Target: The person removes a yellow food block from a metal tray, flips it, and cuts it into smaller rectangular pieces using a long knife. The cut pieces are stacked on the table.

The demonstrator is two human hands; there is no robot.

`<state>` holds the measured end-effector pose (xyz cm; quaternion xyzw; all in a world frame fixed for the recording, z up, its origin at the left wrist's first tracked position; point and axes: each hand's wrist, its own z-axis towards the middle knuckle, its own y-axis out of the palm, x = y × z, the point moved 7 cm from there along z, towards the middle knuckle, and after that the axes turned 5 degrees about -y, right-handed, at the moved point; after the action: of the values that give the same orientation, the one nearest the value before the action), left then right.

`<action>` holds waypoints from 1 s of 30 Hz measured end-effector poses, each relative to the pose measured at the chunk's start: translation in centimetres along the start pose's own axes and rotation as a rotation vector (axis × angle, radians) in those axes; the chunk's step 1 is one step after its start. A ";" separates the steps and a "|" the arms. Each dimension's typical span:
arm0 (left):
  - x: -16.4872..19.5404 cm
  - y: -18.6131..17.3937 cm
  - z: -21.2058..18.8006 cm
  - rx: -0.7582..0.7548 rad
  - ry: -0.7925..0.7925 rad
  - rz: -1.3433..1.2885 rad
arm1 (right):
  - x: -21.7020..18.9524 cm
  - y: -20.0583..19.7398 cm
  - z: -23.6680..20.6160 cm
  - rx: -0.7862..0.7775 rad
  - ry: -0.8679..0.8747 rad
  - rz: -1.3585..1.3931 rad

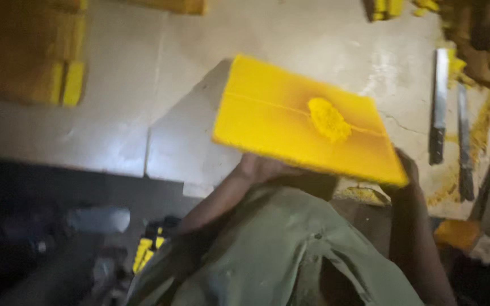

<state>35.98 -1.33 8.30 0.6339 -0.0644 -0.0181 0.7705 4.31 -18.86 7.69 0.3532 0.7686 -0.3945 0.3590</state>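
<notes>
Yellow slab [290,122] held nearly flat above the grey surface [114,130], so the crumbly lump [329,119] stays on top. Left hand [259,168] and right hand [408,170] support near edge; fingers hidden underneath, closure unclear. Long knives [440,102] lying well right.

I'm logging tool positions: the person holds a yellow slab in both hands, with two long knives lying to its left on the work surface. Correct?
Not quite. The two long knives lie to the right of the yellow slab, as the head view shows. The left hand and right hand do hold it from beneath.
</notes>
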 end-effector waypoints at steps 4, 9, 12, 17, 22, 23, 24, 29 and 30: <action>1.4 2.1 4.1 0.009 -0.211 0.137 | -4.7 -0.4 0.0 -0.030 0.006 0.511; 7.9 -1.6 7.5 0.338 -0.064 1.381 | -4.2 2.2 2.7 -0.045 0.016 0.551; 15.9 -0.9 3.4 0.749 0.245 2.121 | 0.1 2.5 0.2 -0.174 -0.105 0.139; 14.9 -1.2 -7.6 1.358 0.076 2.549 | 10.6 -1.6 -10.3 -0.268 -0.192 -0.446; -5.6 -5.5 -3.2 1.070 -0.001 2.697 | 19.9 -7.5 -19.1 -0.251 0.208 -0.375; -10.3 -5.6 -0.4 0.961 0.193 2.534 | 20.6 -8.4 -19.6 -0.235 0.221 -0.429; -15.7 -5.8 2.2 0.769 0.141 2.557 | 20.7 -8.9 -19.7 -0.245 0.184 -0.413; -34.3 -4.5 13.2 -0.070 -0.284 2.150 | 17.0 -8.2 -15.2 -0.313 -0.166 -0.543; -34.6 -3.5 13.8 -0.086 -0.188 2.139 | 15.1 -7.5 -13.8 -0.288 -0.306 -0.536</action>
<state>0.18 -11.71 4.82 0.2168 -0.6441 0.6149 0.4001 -13.06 -6.33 3.78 0.0209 0.8191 -0.4109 0.3998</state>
